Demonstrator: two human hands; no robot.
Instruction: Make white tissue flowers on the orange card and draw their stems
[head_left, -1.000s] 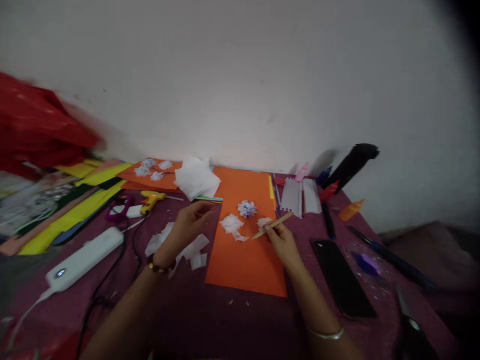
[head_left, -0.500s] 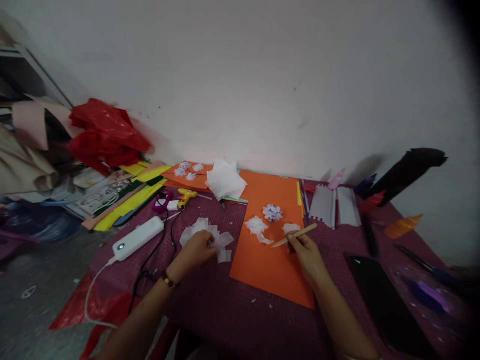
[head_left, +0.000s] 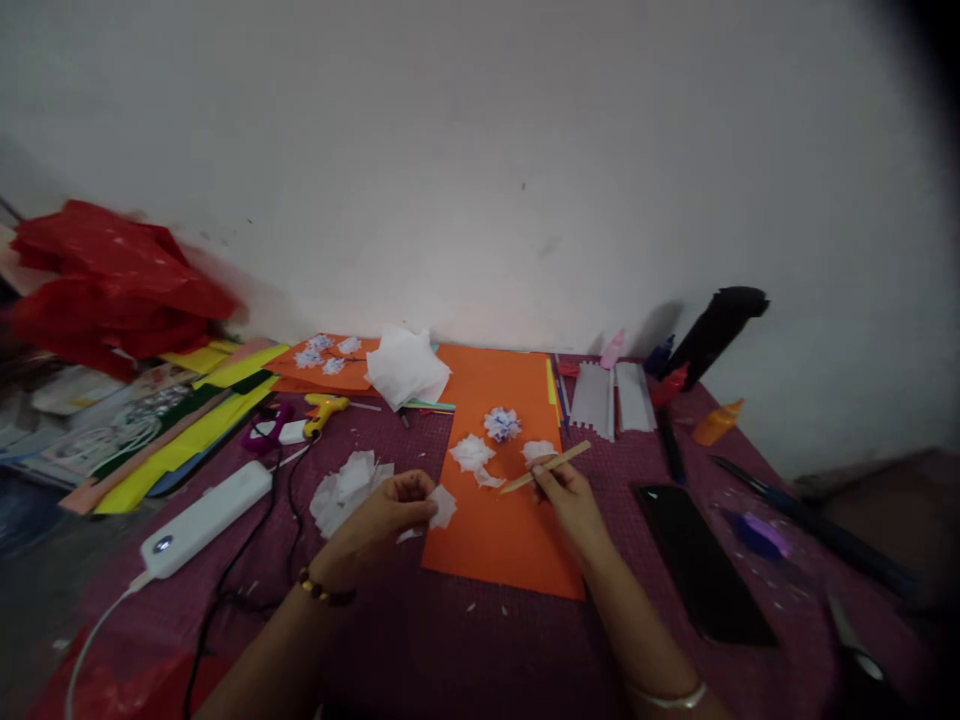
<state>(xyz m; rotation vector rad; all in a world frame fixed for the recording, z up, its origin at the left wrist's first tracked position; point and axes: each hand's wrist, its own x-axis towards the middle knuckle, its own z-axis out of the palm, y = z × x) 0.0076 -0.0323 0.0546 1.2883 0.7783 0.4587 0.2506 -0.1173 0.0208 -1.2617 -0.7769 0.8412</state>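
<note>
My left hand (head_left: 379,523) pinches a small white tissue square (head_left: 442,506) at the left edge of the orange paper sheet (head_left: 495,525). A loose pile of white tissue pieces (head_left: 346,484) lies just left of that hand. My right hand (head_left: 568,498) grips a thin wooden stick (head_left: 546,466) that slants up to the right over the orange sheet. On the sheet, just beyond the stick, lie a crumpled white tissue flower (head_left: 472,455), a blue-speckled tissue flower (head_left: 502,424) and another white piece (head_left: 538,450).
A black phone (head_left: 701,575) lies right of the orange sheet. A yellow glue gun (head_left: 325,409), a white power bank (head_left: 204,517) with cables, a stack of white tissue (head_left: 406,367), coloured paper sheets (head_left: 187,440) and red plastic (head_left: 105,285) lie left. Pens, grey strips (head_left: 609,397) and scissors (head_left: 851,650) lie right.
My left hand has lifted a tissue square off the pile and brought it right to the orange sheet's edge. The right hand has kept the stick. The view swung left, then back.
</note>
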